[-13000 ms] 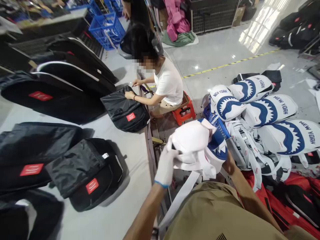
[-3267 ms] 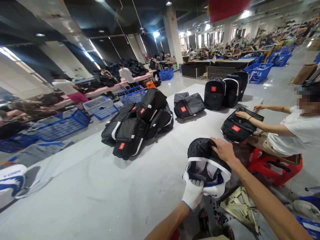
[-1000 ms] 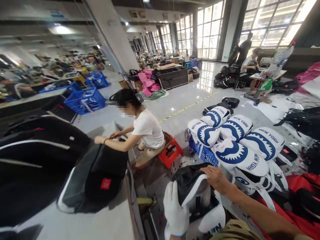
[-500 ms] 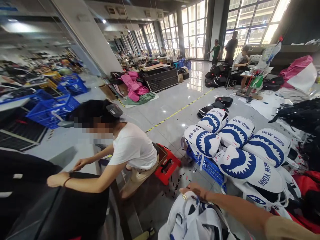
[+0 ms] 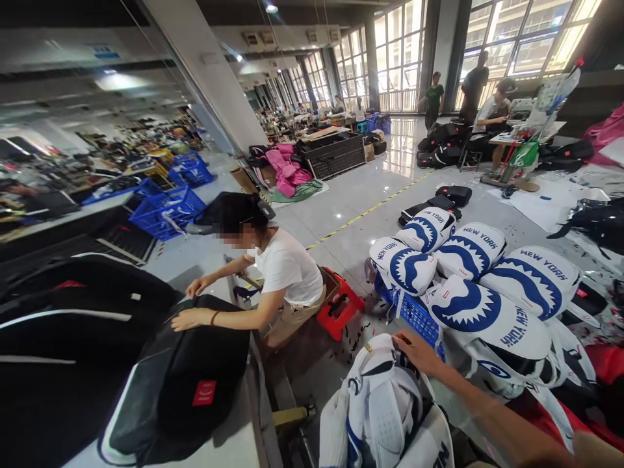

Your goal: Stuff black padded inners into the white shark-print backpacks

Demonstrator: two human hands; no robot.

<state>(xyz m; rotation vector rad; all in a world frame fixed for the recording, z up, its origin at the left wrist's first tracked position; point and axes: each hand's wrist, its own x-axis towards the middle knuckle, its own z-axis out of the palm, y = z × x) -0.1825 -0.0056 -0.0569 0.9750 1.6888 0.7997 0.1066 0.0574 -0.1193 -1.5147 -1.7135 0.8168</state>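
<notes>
My right hand reaches in from the lower right, its fingers closed on the upper edge of a white backpack. This backpack shows its straps and back padding, with some dark lining and blue print. My left hand is out of view. Just to the right, several white backpacks with blue jagged-mouth prints and "NEW YORK" lettering lie piled on and around a blue plastic basket.
A co-worker in a white top handles a black bag on the table at left. A red stool stands behind that person. Black bags and scraps lie on the floor. Red fabric is at far right.
My view has swung left, so the scene sits farther right and more of the black bag shows. My right hand and the held backpack appear slightly farther right; the co-worker's hands have shifted on the bag.
</notes>
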